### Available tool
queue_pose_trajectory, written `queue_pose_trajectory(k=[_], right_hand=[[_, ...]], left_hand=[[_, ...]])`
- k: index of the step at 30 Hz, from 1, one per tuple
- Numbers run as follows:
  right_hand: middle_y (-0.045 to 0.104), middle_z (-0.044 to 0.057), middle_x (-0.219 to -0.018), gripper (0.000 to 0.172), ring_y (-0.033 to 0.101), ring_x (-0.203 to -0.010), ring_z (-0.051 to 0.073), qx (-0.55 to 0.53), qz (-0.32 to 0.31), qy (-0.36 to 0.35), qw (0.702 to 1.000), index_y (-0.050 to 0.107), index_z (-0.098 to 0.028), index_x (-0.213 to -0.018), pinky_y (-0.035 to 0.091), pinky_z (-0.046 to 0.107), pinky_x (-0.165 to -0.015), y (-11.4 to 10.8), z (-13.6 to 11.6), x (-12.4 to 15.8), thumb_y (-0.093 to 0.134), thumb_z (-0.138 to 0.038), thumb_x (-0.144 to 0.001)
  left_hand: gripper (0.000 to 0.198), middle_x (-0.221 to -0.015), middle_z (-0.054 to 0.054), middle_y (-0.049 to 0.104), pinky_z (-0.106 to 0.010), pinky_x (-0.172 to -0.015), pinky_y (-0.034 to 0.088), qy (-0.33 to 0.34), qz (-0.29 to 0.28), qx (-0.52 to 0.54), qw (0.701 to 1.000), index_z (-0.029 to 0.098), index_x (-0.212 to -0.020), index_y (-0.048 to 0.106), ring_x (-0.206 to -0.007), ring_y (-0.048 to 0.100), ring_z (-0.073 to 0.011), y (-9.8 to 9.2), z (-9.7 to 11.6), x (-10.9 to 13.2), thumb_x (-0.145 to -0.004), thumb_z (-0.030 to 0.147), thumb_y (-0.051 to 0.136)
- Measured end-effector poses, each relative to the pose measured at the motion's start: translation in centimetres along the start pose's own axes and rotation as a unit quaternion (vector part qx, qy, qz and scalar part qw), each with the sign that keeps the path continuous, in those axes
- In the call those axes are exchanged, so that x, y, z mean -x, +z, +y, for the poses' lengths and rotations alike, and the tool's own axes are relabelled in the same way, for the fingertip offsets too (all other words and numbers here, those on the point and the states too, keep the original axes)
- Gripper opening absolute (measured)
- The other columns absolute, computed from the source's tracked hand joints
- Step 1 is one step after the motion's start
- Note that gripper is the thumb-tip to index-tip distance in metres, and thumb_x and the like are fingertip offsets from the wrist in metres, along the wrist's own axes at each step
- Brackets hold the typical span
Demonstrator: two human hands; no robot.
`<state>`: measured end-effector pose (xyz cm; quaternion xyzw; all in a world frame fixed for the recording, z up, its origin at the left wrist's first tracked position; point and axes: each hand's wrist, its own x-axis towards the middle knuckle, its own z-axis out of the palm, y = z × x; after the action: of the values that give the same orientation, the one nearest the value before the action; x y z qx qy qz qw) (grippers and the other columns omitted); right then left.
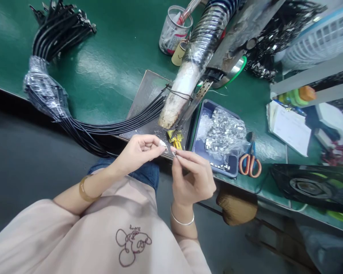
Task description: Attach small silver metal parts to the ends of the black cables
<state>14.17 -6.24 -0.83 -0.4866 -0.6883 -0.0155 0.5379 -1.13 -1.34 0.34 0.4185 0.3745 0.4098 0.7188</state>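
My left hand (141, 152) is in a pinch at the bench's front edge. Something white covers or sits at its fingertip, and what the pinch holds is too small to make out. Just to its right, my right hand (193, 173) pinches a small silvery metal piece (174, 153) between thumb and fingers. The fingertips of both hands almost meet. Directly beyond them is a yellow fixture (177, 141) below a soldering iron (196, 97)-like metal rod. A bundle of black cables (117, 127) runs from the left onto a dark board (153, 85).
A blue tray (196, 131) holds bagged metal connectors, with orange-handled scissors (250, 163) beside it. A taped duct (185, 76) slopes down over the board. Behind stand a clear cup (171, 38) and a cardboard tube (179, 53). A notepad (290, 127) and black fan-like device (311, 186) lie right.
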Motion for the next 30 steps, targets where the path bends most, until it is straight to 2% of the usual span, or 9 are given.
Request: queue_pose_trajectory(k=[3,8,11,17,23,30], right_hand=[[0.079,0.002,-0.097,0.026,0.076,-0.087,0.015,0.005,-0.026,-0.029,0.999,0.071,-0.022,-0.101,0.063,0.027,-0.08,0.2,0.1,0.2,0.074,-0.003,-0.083],[0.077,0.002,-0.093,0.016,0.076,-0.086,0.015,-0.076,0.008,0.103,0.992,0.067,-0.021,-0.098,0.064,0.027,-0.072,0.8,0.7,0.2,0.066,-0.007,-0.09],[0.077,0.002,-0.093,0.01,0.076,-0.086,0.015,-0.09,-0.008,0.128,0.988,0.065,-0.021,-0.093,0.064,0.027,-0.071,1.0,1.0,0.1,0.068,-0.011,-0.09],[0.079,0.002,-0.094,0.017,0.077,-0.087,0.015,-0.027,-0.016,0.042,0.999,0.067,-0.022,-0.092,0.063,0.029,-0.08,1.2,1.4,0.0,0.072,-0.006,-0.085],[0.08,0.004,-0.095,0.019,0.078,-0.086,0.015,0.033,-0.015,-0.024,0.999,0.065,-0.021,-0.092,0.063,0.026,-0.079,1.3,1.5,-0.3,0.072,-0.004,-0.084],[0.08,0.005,-0.093,0.02,0.078,-0.084,0.014,0.07,0.002,-0.058,0.996,0.062,-0.02,-0.092,0.064,0.024,-0.078,1.7,1.7,-0.7,0.069,-0.003,-0.086]], left_hand=[[0.011,-0.06,0.002,0.058,-0.019,-0.055,0.036,0.009,0.017,0.008,1.0,0.013,-0.071,0.068,-0.055,0.047,-0.007,0.1,-0.3,-0.4,-0.07,0.023,0.073],[0.01,-0.056,0.003,0.054,-0.02,-0.054,0.034,0.014,0.038,-0.013,0.999,0.013,-0.067,0.067,-0.055,0.043,-0.0073,0.1,-0.5,-0.8,-0.067,0.023,0.071],[0.012,-0.054,0.003,0.051,-0.02,-0.052,0.032,0.009,0.044,-0.03,0.999,0.013,-0.066,0.068,-0.054,0.04,-0.0073,0.3,-0.4,-0.9,-0.068,0.025,0.07],[0.014,-0.056,0.002,0.055,-0.02,-0.054,0.037,0.002,0.056,-0.025,0.998,0.013,-0.062,0.067,-0.055,0.045,-0.0075,0.6,0.1,-1.1,-0.066,0.026,0.071],[0.013,-0.059,0.0,0.062,-0.021,-0.058,0.043,0.005,0.069,-0.035,0.997,0.013,-0.059,0.067,-0.057,0.051,-0.0087,0.7,0.3,-1.4,-0.065,0.024,0.071],[0.008,-0.058,0.001,0.063,-0.019,-0.056,0.046,0.031,0.084,-0.038,0.995,0.013,-0.058,0.068,-0.055,0.051,-0.0078,1.2,0.5,-1.8,-0.063,0.019,0.068]])
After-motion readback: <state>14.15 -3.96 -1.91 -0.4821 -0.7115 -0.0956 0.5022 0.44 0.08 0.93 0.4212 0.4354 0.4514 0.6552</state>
